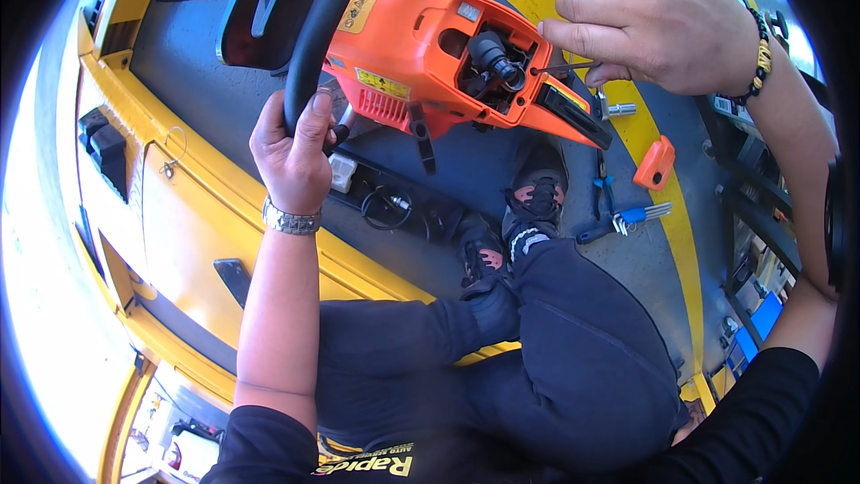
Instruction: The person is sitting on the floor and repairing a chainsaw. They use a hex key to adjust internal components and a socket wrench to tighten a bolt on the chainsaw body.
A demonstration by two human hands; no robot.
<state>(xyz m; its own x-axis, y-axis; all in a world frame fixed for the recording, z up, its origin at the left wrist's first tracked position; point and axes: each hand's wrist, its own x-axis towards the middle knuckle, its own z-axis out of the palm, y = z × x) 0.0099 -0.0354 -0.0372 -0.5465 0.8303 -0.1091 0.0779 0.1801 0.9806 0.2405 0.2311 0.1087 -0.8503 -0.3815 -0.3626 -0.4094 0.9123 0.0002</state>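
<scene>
Clutching the black handle (315, 36) in the closed left grip (296, 157), with the orange chainsaw (408, 31) just up and right of it; pinching a thin dark tool (569, 66) in the nearly closed right grip (667, 22), pointing leftward at the exposed engine bay (491, 63); spotting an orange cover (655, 164) below that grip, on the floor (640, 264)

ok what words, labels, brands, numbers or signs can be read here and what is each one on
Yellow lettering on the black shirt: printed words, not copied out here.
Amber label on the orange chainsaw: dark round symbols, too small to make out.
Yellow label on its side: too small to read.
Yellow strip at its rear handle: too small to read.
</scene>
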